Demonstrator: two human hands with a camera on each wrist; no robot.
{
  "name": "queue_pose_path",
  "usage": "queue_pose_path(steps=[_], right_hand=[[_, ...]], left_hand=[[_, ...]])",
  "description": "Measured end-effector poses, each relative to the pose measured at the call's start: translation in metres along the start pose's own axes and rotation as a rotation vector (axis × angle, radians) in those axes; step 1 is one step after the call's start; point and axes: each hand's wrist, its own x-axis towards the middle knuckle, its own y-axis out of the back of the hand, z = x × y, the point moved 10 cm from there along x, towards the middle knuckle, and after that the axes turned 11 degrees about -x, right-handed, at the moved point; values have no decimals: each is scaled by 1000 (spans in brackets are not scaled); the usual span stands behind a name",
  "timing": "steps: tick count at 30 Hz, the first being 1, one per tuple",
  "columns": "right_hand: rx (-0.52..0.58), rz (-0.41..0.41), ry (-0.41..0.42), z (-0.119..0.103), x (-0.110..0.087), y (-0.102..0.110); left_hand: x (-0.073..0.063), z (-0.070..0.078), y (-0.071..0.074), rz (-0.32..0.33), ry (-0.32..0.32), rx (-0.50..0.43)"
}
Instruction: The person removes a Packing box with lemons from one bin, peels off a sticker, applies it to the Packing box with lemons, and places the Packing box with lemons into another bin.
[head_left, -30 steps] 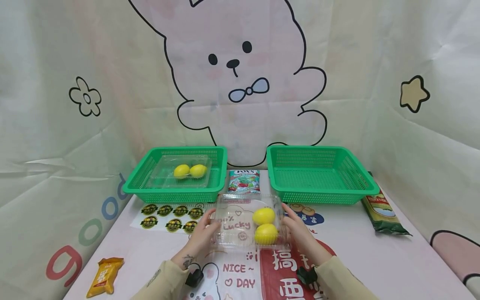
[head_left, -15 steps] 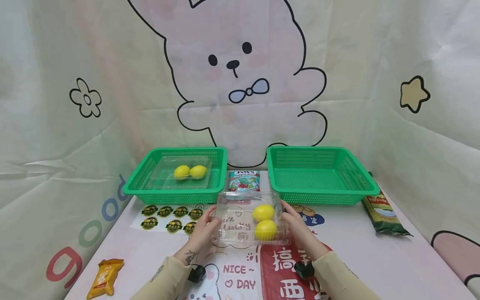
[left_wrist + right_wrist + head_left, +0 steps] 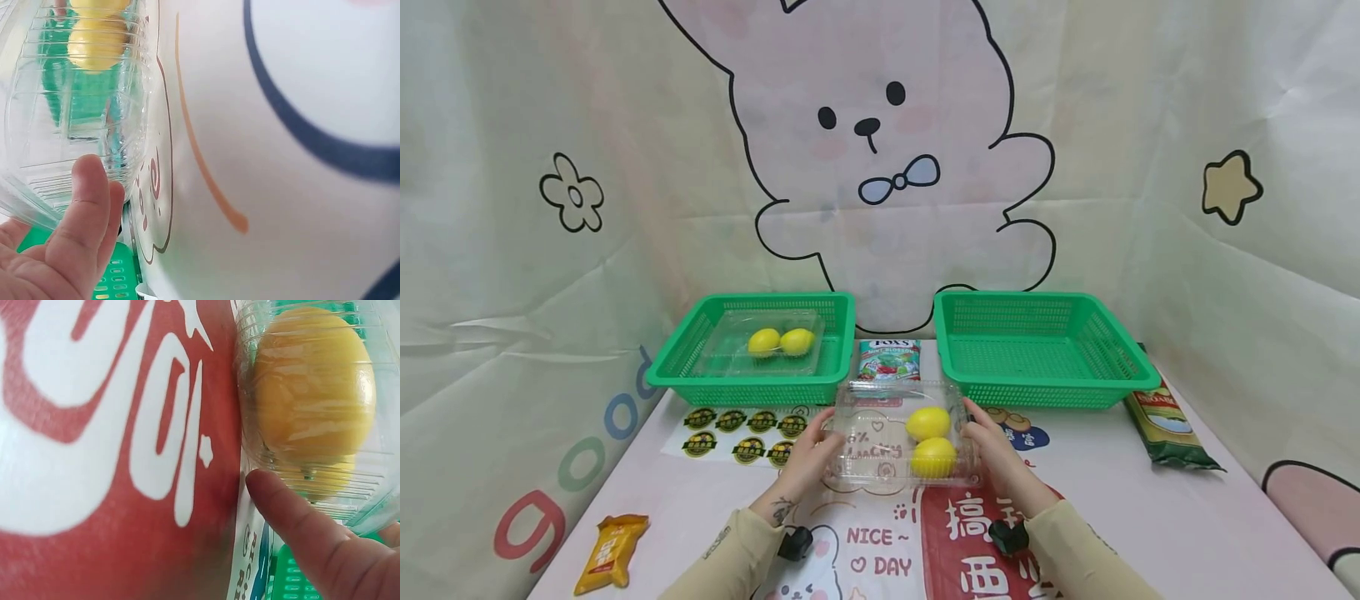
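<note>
A clear plastic clamshell box [image 3: 872, 433] with two lemons [image 3: 933, 457] inside is held between both hands at the middle of the table. My left hand [image 3: 805, 460] grips its left end; in the left wrist view the thumb [image 3: 89, 187] lies against the ribbed plastic wall. At the opposite end my right hand [image 3: 997, 458] grips the box, and the right wrist view shows a digit [image 3: 281, 503] on the plastic just below a lemon [image 3: 315, 384]. Both lemons lie in the right part of the box. The other fingers are partly hidden behind the plastic.
At the back left, a green basket [image 3: 741, 392] holds another clear box with two lemons. A second green basket [image 3: 1045, 397] stands back right. Between them lies a candy bag [image 3: 889, 360]. A sticker sheet [image 3: 726, 450], an orange packet [image 3: 612, 552] and a green packet [image 3: 1172, 429] lie around.
The box and both hands have shifted slightly away from me, toward the baskets. Both hands keep their hold, and the baskets and packets stay where they were.
</note>
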Motion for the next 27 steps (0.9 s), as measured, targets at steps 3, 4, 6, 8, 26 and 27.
queue_pose_path(steps=[3, 4, 6, 8, 26, 27], right_hand=[[-4, 2, -1, 0, 0, 0], [-4, 2, -2, 0, -1, 0], [-2, 1, -5, 0, -1, 0], [0, 3, -8, 0, -1, 1], [17, 2, -8, 2, -1, 4], [17, 1, -12, 2, -1, 4]], left_hand=[[0, 0, 0, -5, 1, -8], [0, 0, 0, -9, 0, -11], [0, 0, 0, -15, 1, -17], [-1, 1, -1, -19, 2, -18], [-4, 4, -2, -13, 5, -19], [-3, 3, 1, -7, 17, -2]])
